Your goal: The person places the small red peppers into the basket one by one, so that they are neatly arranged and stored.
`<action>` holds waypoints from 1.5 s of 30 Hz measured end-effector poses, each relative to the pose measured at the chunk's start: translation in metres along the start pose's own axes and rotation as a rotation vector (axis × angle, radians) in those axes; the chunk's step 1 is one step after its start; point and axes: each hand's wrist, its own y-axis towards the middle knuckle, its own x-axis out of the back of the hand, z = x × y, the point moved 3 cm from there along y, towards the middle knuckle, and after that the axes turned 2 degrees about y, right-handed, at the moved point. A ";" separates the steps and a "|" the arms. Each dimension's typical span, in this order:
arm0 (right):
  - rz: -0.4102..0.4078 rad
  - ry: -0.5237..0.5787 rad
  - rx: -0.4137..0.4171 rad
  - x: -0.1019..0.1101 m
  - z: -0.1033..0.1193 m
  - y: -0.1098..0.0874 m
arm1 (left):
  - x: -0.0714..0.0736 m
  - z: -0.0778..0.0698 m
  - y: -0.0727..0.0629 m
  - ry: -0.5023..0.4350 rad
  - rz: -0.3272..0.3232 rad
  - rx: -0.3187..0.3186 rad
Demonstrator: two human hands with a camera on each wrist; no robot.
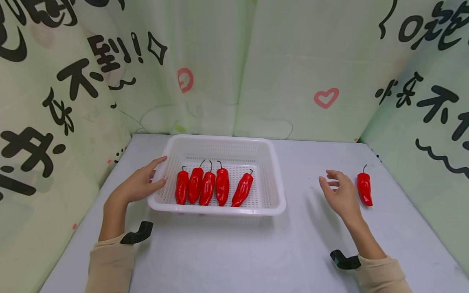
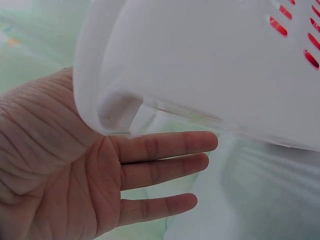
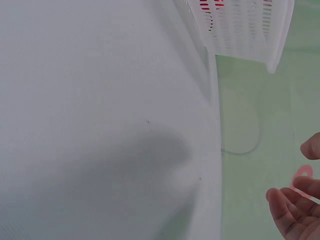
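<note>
Several red chili peppers (image 1: pixel 207 188) with curved stems lie side by side in a white plastic basket (image 1: pixel 276 179). My left hand (image 1: pixel 141 183) is at the basket's left rim, its index finger and thumb tips right at the edge. The left wrist view has three fingers of that hand straight beyond the basket's side, with the thumb hidden. Over the table to the right of the basket, my right hand (image 1: pixel 340 193) has loosely bent fingers and holds nothing. Just right of it, a single red chili pepper (image 1: pixel 364 189) lies on the table.
The white table (image 1: pixel 234 252) has a back edge close behind the basket. Pale green curtains (image 1: pixel 278 61) with dark lettering and pink hearts surround it at the back and both sides. A dark camera band (image 1: pixel 137 233) sits on each wrist.
</note>
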 end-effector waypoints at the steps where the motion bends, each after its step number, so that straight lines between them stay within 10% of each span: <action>1: -0.003 -0.001 -0.005 0.001 -0.001 0.000 | 0.000 0.000 0.000 -0.002 0.000 0.000; 45: -0.033 -0.134 -0.282 0.027 -0.075 0.024 | -0.001 0.003 0.002 -0.003 0.002 -0.002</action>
